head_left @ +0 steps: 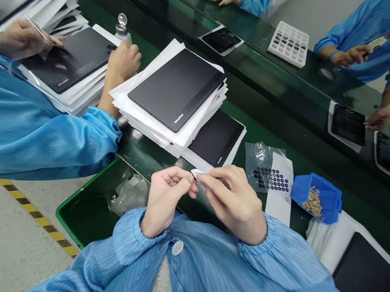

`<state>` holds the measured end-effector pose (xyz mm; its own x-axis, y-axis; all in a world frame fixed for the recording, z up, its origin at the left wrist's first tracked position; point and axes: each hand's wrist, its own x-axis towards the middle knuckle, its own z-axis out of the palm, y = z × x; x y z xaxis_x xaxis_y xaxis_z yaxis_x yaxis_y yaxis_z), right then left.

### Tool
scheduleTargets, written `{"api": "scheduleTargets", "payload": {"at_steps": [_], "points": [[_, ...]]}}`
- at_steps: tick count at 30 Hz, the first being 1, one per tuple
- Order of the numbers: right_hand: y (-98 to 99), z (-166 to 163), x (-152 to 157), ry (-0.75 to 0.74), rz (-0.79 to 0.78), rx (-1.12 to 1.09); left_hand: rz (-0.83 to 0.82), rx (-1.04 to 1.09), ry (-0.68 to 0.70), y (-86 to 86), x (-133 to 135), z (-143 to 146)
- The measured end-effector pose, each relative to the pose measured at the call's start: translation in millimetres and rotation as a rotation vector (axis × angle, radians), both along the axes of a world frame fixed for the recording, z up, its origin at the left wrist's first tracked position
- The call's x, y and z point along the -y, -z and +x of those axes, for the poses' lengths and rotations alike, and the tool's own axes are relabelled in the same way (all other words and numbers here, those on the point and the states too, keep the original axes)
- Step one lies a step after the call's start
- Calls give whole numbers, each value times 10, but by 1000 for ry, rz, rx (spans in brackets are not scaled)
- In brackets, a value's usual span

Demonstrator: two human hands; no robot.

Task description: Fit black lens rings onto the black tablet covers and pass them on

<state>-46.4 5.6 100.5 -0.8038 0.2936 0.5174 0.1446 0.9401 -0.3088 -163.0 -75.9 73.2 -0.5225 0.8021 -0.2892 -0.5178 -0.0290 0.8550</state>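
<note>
My left hand [169,194] and my right hand [233,197] meet in front of my chest, above the bench edge. Between the fingertips of my right hand is a small white piece [197,173], pinched. The closed fingers of my left hand come right up to it; whether they grip something small and dark there I cannot make out. Just beyond my hands, a black tablet back [178,88] tops a stack of tablets and white sheets. A second dark tablet [217,137] lies partly under that stack.
Right of my hands lie a sheet of black ring stickers [281,180] and a blue bin [335,204] of small brass-coloured parts. A green crate [74,215] stands below left. A co-worker's hands [123,61] handle a tablet at left. Others work across the bench.
</note>
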Motion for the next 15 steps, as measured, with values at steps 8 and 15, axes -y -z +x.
{"api": "scheduleTargets", "payload": {"at_steps": [8, 15], "points": [[-39, -15, 0, -22, -1, 24, 4, -1, 15, 13, 6, -1], [-50, -2, 15, -20, 1, 49, -1, -24, -5, 19, 9, -3]]}}
